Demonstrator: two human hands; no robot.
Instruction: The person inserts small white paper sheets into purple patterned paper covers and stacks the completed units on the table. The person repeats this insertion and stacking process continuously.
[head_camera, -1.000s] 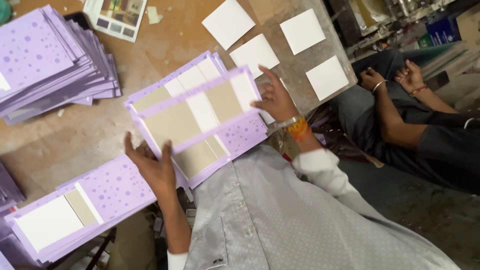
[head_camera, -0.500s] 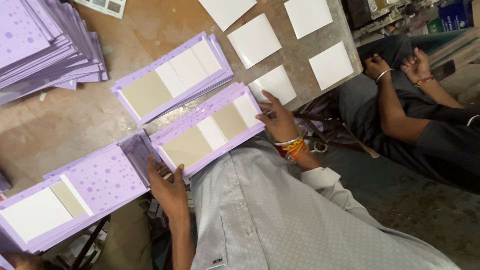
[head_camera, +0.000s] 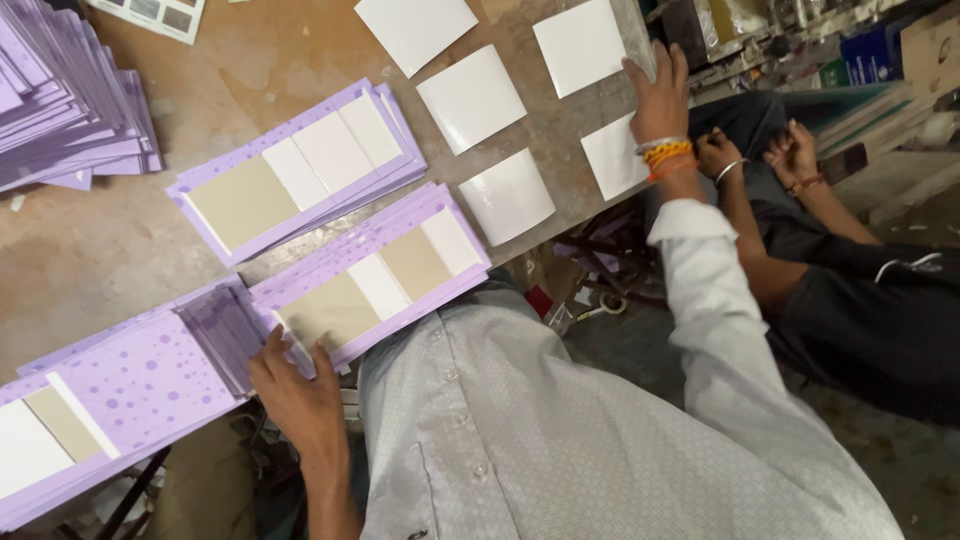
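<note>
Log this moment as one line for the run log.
left hand: on purple card edge | right hand: on white square | surface: worktable

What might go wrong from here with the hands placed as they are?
The nearer purple card stack overhangs the table edge; only the left hand steadies it, so it may slip. The right hand reaches across loose white squares and its sleeve may drag them. The squares look glossy and may smudge.

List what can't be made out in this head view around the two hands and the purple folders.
- Right hand: palm side hidden by its own back; whether it touches a white square is unclear.
- Left hand: fingertips on the nearest purple folder; its grip is unclear.
- Stack of purple sheets: cut off by the left edge.
- Seated person's hands: what they hold is too small to tell.
</note>
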